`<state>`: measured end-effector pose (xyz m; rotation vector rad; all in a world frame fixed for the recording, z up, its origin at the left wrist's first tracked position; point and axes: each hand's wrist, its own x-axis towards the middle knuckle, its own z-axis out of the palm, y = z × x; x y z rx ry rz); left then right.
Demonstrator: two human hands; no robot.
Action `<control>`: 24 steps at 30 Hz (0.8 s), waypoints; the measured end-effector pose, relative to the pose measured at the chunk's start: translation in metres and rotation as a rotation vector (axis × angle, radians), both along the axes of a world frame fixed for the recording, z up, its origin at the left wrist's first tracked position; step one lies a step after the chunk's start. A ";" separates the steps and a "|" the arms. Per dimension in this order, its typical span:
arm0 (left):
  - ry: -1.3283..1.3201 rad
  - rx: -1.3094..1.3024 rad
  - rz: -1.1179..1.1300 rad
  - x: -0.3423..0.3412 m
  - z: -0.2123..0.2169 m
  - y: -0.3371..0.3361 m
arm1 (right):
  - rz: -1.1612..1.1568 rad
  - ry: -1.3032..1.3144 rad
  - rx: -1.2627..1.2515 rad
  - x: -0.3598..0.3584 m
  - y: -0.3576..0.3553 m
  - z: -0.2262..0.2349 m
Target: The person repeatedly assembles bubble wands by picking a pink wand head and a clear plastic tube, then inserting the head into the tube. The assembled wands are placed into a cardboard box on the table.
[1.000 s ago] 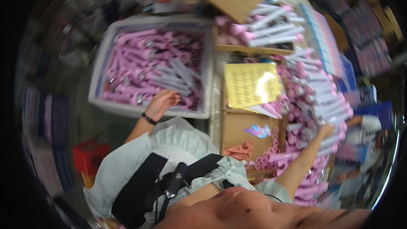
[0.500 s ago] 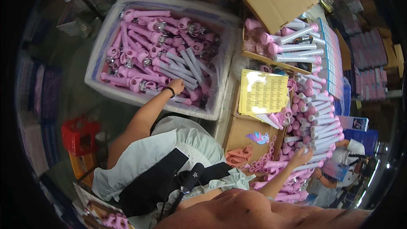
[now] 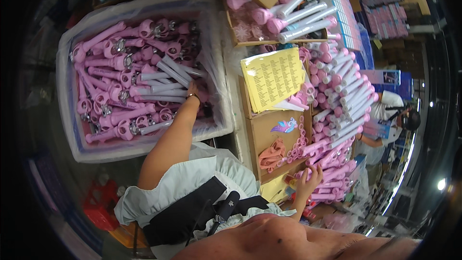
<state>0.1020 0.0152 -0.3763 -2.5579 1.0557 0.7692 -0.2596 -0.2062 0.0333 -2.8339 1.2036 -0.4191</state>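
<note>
My left hand, a dark band at its wrist, reaches into a large white-lined bin. It lies against the ends of several pale grey tubes; its fingers are partly hidden there, so any grip cannot be made out. Around it lie many pink toy wands with round openwork heads and silvery collars. At the right, my right hand has its fingers apart. It is beside a heap of pink wand handles and holds nothing visible.
Grey tubes with pink ends are stacked on the right. Yellow printed sheets lie above a cardboard tray holding pink rings and an orange cloth. Another cardboard box holds more tubes. A co-worker stands beyond.
My view has shifted, so the bin appears further left and the trays too. My right hand has moved from the stacked grey tubes toward the near pink handles. My left hand stays among the bin's tubes.
</note>
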 end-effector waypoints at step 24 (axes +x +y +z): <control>0.574 -1.996 0.193 -0.141 0.390 -0.021 | 0.641 -0.403 0.743 0.126 0.080 -0.046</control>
